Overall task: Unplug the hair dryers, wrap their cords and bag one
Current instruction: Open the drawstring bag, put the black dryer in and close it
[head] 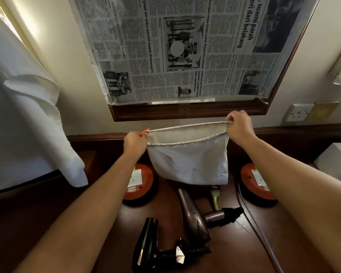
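Note:
I hold a pale grey drawstring bag (pixel 189 162) up above the dark wooden table, its mouth stretched wide. My left hand (pixel 135 143) pinches the left rim by an orange cord end. My right hand (pixel 239 126) pinches the right rim. Below the bag lie two hair dryers. The bronze dryer (pixel 195 215) lies in the middle with its cord bundled at the handle. The black dryer (pixel 148 245) lies nearer me, cord wound by its handle.
Two orange extension reels (pixel 141 183) (pixel 257 182) sit left and right on the table (pixel 244 243). A grey cable (pixel 262 233) runs along the right. A wall socket (pixel 299 112) is at right. A newspaper-covered mirror (pixel 185 52) hangs behind; white cloth (pixel 28 115) hangs left.

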A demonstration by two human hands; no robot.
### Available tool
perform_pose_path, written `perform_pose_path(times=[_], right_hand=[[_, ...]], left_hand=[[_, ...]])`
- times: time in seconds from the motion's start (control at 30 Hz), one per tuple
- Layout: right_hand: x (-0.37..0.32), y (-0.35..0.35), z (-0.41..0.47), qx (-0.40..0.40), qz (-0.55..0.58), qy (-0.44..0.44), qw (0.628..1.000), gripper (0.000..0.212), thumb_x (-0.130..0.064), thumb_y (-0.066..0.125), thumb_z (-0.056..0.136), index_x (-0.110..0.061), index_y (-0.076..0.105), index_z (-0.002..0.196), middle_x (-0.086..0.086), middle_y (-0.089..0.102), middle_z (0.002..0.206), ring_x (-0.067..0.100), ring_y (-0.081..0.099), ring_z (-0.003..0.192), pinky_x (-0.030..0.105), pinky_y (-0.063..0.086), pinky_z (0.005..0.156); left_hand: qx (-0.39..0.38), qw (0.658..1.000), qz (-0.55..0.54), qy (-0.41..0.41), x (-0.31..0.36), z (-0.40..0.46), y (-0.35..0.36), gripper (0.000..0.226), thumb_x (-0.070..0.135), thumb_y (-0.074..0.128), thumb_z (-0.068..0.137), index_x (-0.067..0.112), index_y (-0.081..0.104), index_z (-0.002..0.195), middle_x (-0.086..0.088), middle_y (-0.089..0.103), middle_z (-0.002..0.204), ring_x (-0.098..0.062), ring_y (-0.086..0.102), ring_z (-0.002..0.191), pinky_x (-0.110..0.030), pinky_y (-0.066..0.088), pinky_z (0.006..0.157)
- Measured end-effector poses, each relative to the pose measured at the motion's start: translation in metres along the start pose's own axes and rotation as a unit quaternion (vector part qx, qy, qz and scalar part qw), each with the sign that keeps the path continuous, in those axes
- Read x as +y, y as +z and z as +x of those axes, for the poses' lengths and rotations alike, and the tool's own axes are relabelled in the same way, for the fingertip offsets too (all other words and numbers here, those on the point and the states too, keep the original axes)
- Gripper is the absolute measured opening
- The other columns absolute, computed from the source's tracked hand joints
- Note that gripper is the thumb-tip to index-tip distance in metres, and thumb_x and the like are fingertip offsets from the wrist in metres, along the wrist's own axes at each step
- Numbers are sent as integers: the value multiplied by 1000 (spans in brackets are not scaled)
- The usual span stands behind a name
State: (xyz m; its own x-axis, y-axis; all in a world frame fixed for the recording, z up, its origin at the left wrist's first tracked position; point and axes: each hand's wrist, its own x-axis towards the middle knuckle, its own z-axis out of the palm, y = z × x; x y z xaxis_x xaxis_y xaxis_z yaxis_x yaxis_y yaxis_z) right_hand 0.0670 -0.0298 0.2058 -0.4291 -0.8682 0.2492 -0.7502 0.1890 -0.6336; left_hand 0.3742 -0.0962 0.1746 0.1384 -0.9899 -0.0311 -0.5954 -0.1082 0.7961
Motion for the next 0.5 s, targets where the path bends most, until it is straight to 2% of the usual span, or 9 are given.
perform_pose_path(times=[0.1, 0.17, 0.27, 0.33, 0.4, 0.5], right_hand=[[1, 3, 6, 34, 14, 9, 999, 16, 7, 52, 82, -5, 60, 88, 6, 51, 97, 21, 48, 82, 28, 37, 67], [3, 5, 5, 40, 21, 6, 999, 14, 4, 53, 82, -8, 60, 85, 7, 56, 90, 21, 51, 79, 27, 38, 63], [9, 12, -4, 39, 38, 4, 999, 12, 1, 55, 84, -9, 61, 84, 4, 58, 82, 17, 52, 74, 22, 37, 56], [16, 20, -14, 39, 37, 14, 998, 11, 0, 55, 85, -9, 62, 85, 3, 59, 82, 17, 52, 75, 24, 37, 60], [31, 33, -28, 21, 29, 37, 999, 12, 0, 55, 85, -10, 62, 85, 3, 59, 83, 17, 53, 77, 26, 39, 64], [65, 62, -54, -23, 30, 96, 995, 13, 1, 56, 82, -9, 64, 85, 7, 62, 83, 22, 58, 77, 31, 45, 64]], left_hand=[[28, 998, -59, -8, 9, 9, 6, 24, 19, 49, 97, 8, 71, 98, -16, 69, 91, -36, 67, 82, -41, 57, 75], [39, 995, -93, 0, 6, 13, 10, 30, 6, 46, 94, 13, 70, 109, -11, 69, 97, -34, 68, 77, -42, 59, 71], [41, 992, -122, -4, -9, 10, 16, 42, -4, 43, 88, 19, 72, 107, -4, 66, 104, -26, 68, 74, -36, 60, 62], [32, 990, -137, -21, -25, 5, 25, 41, -5, 44, 86, 17, 73, 104, -7, 67, 105, -27, 69, 79, -34, 59, 58], [18, 990, -131, -38, -45, -6, 36, 40, -6, 44, 83, 15, 73, 100, -10, 69, 101, -30, 68, 82, -37, 59, 63], [-4, 990, -116, -77, -81, -27, 59, 34, -3, 48, 82, 17, 74, 92, -12, 72, 93, -33, 66, 90, -40, 53, 80]])
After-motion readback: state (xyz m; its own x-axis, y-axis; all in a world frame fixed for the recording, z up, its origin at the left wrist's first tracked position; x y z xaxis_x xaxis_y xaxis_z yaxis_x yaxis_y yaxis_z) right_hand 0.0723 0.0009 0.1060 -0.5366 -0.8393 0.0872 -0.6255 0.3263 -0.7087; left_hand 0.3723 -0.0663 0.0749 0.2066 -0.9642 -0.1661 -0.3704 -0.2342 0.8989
